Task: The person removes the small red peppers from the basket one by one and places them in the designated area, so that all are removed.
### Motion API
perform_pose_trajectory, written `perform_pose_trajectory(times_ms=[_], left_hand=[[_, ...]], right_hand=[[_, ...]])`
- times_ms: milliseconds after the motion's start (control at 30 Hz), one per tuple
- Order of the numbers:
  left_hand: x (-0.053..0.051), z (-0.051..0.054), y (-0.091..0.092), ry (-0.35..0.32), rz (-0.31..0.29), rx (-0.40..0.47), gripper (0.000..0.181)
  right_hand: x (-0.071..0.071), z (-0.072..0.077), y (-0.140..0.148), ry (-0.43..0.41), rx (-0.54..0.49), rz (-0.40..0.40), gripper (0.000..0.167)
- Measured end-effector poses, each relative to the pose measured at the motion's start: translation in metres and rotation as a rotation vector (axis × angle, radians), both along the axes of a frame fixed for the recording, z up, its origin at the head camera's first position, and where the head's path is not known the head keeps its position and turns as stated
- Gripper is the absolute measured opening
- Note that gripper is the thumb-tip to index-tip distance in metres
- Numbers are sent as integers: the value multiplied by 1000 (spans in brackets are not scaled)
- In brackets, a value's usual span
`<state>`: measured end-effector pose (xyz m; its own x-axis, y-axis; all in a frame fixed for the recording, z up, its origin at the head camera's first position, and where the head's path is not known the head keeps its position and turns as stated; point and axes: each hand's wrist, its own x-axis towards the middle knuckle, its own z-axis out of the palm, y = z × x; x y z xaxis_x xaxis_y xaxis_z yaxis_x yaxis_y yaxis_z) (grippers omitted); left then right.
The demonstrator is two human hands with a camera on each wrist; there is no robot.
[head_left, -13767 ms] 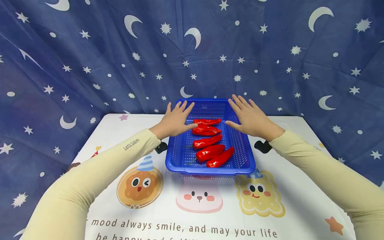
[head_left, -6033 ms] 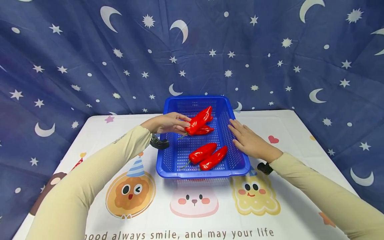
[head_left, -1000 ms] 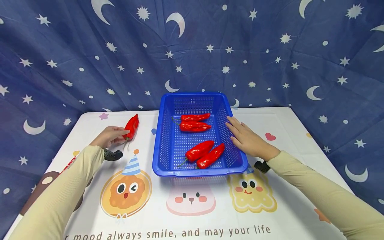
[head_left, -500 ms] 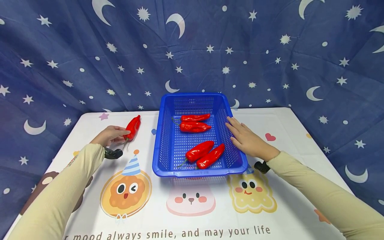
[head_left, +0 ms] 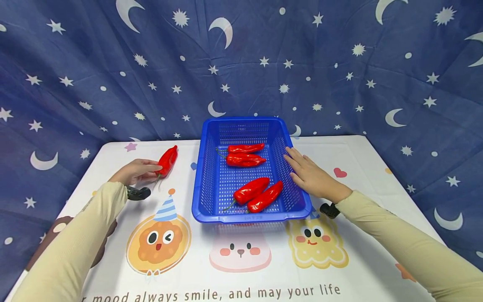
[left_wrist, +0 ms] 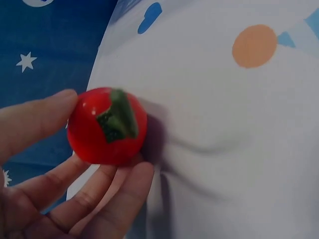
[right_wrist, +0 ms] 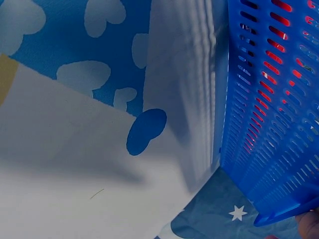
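Observation:
On the left part of the table, my left hand (head_left: 139, 171) pinches a red pepper (head_left: 167, 161) near its stem end, the tip pointing away. The left wrist view shows that pepper (left_wrist: 107, 127) end-on, its green stem towards the camera, between thumb and fingers. My right hand (head_left: 315, 176) rests with extended fingers on the right rim of a blue basket (head_left: 250, 217). Inside the basket two peppers lie at the back, one of them (head_left: 245, 159) nearer, and two at the front, including a slanted one (head_left: 265, 197). The right wrist view shows the basket's perforated side (right_wrist: 269, 114).
A white tablecloth (head_left: 177, 289) with printed cartoon figures and lettering covers the table. Behind it hangs a dark blue curtain (head_left: 256, 50) with moons and stars. Black straps (head_left: 138, 193) are on both wrists.
Compared with the earliest frames, one pepper has left the basket's middle for the table's left side in my left hand. Over the last second it shifted slightly right; my right hand stayed put.

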<state>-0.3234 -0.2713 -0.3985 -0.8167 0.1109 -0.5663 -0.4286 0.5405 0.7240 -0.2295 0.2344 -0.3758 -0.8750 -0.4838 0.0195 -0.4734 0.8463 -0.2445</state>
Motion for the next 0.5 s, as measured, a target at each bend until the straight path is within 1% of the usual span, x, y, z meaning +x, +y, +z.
perform_pose_trajectory(times_ms=[100,167,267,400,500], left_hand=[[0,-1,-3,5,-24,26,67],[1,-1,-6,2,-26,49,67],[2,-1,-7,-5,-21,87,69],[4,-2,-7,-26,-8,172,70],[6,-3,-6,-31,-2,210,70]], right_hand=[[0,0,0,1,-3,-1,61],[0,0,-1,2,0,-1,61],[0,1,-1,1,1,-1,61],[1,1,-1,-3,10,-3,60],[1,1,0,-2,19,-5,60]])
